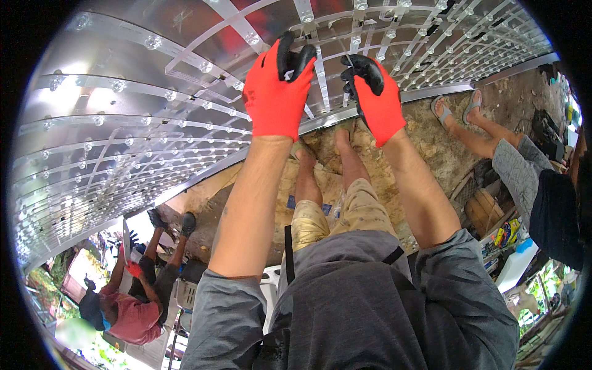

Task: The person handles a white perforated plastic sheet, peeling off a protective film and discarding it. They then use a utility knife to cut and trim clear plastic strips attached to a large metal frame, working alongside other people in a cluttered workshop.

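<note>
Though blurred, fingers (296, 58) on lattice (185, 55)

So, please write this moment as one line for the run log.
left hand: gloved, on metal grid panel | right hand: gloved, fingertips pinched at a grid bar | grip contents: cannot tell | two other people nearby

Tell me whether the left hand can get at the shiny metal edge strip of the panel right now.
Probably yes: the left hand already rests on the studded metal panel just above the edge strip, and nothing lies between them.
</note>
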The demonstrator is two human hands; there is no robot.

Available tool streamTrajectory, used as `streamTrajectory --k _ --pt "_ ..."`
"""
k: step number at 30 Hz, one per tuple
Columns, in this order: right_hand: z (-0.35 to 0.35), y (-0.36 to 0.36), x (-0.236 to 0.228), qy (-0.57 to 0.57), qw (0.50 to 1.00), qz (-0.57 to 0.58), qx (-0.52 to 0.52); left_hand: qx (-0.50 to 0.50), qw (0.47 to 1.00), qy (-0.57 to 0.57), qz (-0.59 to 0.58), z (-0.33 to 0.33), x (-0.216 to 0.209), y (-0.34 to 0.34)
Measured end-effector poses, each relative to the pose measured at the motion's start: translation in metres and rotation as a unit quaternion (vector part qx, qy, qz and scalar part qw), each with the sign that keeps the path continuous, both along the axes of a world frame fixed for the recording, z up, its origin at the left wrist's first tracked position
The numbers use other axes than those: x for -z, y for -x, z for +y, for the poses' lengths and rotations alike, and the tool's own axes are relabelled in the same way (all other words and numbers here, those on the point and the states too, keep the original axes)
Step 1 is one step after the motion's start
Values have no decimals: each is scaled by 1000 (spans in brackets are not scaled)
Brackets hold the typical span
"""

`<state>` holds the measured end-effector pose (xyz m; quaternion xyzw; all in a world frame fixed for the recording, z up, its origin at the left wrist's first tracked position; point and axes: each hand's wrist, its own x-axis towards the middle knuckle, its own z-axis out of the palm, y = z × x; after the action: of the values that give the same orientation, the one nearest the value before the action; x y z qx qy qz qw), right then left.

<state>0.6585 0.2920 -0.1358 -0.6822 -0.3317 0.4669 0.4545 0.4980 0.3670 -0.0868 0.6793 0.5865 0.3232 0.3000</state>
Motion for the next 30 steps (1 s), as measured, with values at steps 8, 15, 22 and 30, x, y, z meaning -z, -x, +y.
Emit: streamTrajectory --k 8,15,22,30 --pt "-14 11 2 40 997 64 22 -44 997 -48 45 17 5 -19" --pt "-27 10 13 4 999 33 18 37 988 145 -25 -23 10 -29" --pt "-17 3 3 39 999 7 -28 -111 971 143 -158 -36 27 -7" --pt "-9 25 7 -11 999 -43 -23 -58 981 107 -154 -19 30 5"
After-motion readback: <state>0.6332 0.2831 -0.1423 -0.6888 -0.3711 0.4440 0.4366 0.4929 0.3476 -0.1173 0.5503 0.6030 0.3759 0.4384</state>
